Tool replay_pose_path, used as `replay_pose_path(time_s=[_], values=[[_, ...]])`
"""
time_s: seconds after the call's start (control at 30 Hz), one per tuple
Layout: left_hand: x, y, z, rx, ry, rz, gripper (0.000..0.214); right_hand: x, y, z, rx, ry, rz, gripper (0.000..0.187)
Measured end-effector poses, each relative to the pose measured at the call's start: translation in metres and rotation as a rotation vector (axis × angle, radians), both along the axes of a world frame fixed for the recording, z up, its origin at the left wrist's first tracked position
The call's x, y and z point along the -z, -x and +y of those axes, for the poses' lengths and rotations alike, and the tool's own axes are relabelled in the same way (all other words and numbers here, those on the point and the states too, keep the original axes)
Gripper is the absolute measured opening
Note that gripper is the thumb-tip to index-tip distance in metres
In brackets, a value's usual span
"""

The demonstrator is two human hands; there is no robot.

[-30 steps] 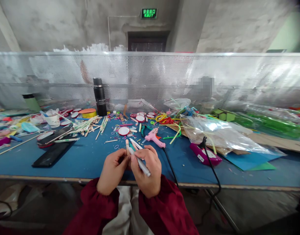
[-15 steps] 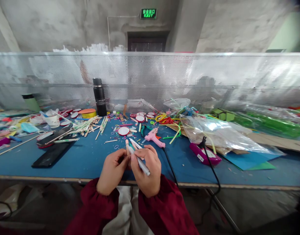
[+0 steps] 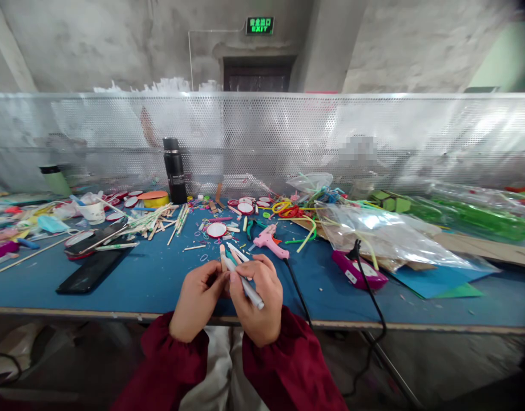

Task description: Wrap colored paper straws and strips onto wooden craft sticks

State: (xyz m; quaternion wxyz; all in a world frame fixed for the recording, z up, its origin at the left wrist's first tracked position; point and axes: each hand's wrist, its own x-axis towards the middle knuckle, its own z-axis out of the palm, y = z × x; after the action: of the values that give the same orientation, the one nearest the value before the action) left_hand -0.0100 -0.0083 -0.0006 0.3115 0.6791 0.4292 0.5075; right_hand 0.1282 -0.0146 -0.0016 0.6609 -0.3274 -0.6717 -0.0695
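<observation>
My right hand (image 3: 262,302) is closed around a white marker pen (image 3: 253,294), which slants with its rear end toward me. My left hand (image 3: 197,298) pinches a narrow, flat light-wood craft stick (image 3: 222,256) that points up and away. The two hands touch at the thumbs, so the pen's tip and the stick's lower end are partly hidden. Just beyond the fingers, a slim white piece (image 3: 237,251) and a bit of teal show; I cannot tell whether they are held. A pink glue gun (image 3: 271,242) lies beyond my right hand.
A black phone (image 3: 93,271) and a pile of sticks (image 3: 160,217) lie left. Behind are a black bottle (image 3: 174,171) and a round red-rimmed white disc (image 3: 216,229). To the right sit a purple box (image 3: 356,271), plastic bags (image 3: 386,228) and a black cable (image 3: 376,308).
</observation>
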Motion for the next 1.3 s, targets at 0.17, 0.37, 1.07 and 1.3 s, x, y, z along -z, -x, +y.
replay_pose_path(time_s=[0.17, 0.37, 1.07, 1.3], values=[[-0.0002, -0.0002, 0.0004, -0.005, -0.006, -0.004, 0.029, 0.0005, -0.0003, 0.0002, -0.007, 0.016, -0.008, 0.011], [0.0002, 0.0012, 0.0005, 0.004, -0.006, 0.019, 0.028, 0.0, 0.0, 0.0006, 0.027, -0.01, 0.029, 0.011], [-0.0008, 0.0016, 0.0001, 0.018, 0.014, 0.023, 0.031, 0.0001, 0.0001, 0.001, 0.05, -0.01, 0.034, 0.012], [-0.0002, 0.0023, 0.001, 0.013, 0.003, 0.057, 0.034, -0.0004, -0.0001, 0.0015, 0.044, -0.014, 0.04, 0.012]])
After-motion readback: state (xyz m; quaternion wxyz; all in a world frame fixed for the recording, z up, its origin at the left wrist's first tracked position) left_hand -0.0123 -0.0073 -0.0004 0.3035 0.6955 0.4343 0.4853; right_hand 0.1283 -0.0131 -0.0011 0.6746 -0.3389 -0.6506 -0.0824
